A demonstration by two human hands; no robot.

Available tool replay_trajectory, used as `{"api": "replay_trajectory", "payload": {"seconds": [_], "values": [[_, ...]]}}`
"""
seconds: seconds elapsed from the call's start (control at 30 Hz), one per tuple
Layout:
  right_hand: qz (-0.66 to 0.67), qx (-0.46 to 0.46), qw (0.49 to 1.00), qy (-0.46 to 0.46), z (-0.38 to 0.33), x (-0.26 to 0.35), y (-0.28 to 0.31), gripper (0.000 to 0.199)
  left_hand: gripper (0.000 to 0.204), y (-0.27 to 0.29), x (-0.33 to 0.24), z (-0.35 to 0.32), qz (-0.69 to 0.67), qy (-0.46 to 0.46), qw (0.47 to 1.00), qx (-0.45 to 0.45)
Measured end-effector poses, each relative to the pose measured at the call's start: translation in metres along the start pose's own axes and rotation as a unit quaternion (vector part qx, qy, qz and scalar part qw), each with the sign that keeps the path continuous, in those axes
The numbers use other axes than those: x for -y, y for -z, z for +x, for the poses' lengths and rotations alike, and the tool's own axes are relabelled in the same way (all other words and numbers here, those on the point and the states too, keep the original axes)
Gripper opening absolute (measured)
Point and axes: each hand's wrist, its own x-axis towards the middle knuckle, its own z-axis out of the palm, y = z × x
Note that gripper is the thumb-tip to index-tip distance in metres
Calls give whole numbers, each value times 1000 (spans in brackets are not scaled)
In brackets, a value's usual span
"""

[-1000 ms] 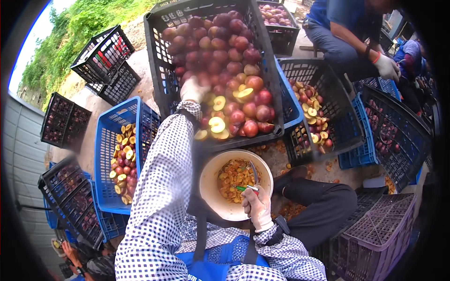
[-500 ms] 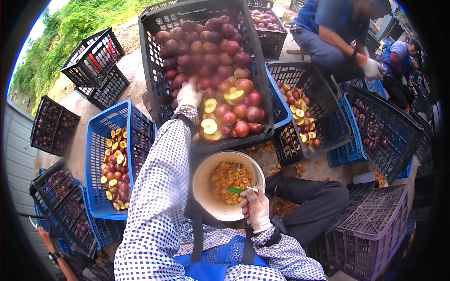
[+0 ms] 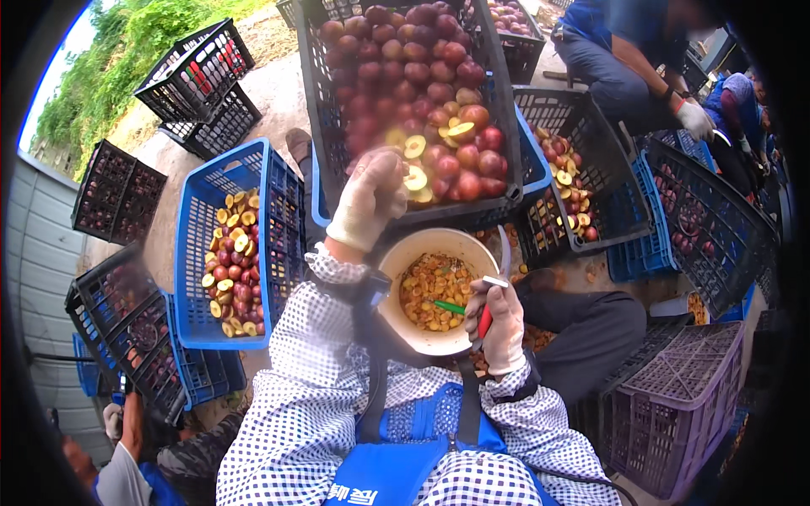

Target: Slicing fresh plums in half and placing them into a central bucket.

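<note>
Outdoor work area on bare, pale ground [image 3: 270,93], with green vegetation [image 3: 126,51] along the upper left edge and a grey corrugated wall [image 3: 38,278] at the left.

The left hand [image 3: 371,198], in a white glove, is extended to the near rim of a black crate [image 3: 498,110] filled with dark red plums [image 3: 405,76]; several halved fruits [image 3: 415,177] lie just beside it. The fingers are curled together, but whether they grip a fruit cannot be determined.

The right hand [image 3: 498,325], also gloved, is clamped on a red-handled knife [image 3: 485,316] at the rim of a cream bucket [image 3: 396,295]. The bucket sits between the 2 hands, directly below the black crate, and contains yellow-orange fruit pieces [image 3: 426,291] and a green stick [image 3: 449,307].

A blue crate [image 3: 196,253] at the left holds halved and whole plums. Further black crates stand at far left and upper left. A purple crate [image 3: 683,405] stands at lower right. Another person [image 3: 624,59] in blue, wearing gloves, works at upper right.
</note>
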Motion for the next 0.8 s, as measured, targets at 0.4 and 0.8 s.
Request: {"api": "replay_trajectory", "payload": {"seconds": [0.4, 0.8], "values": [[-351, 61, 895, 268, -26, 29, -36, 27, 53, -33, 69, -126, -177, 183, 966, -43], [-521, 30, 811, 264, -42, -3, -38, 21, 49, -31, 86, -149, -95, 176, 974, -103]]}}
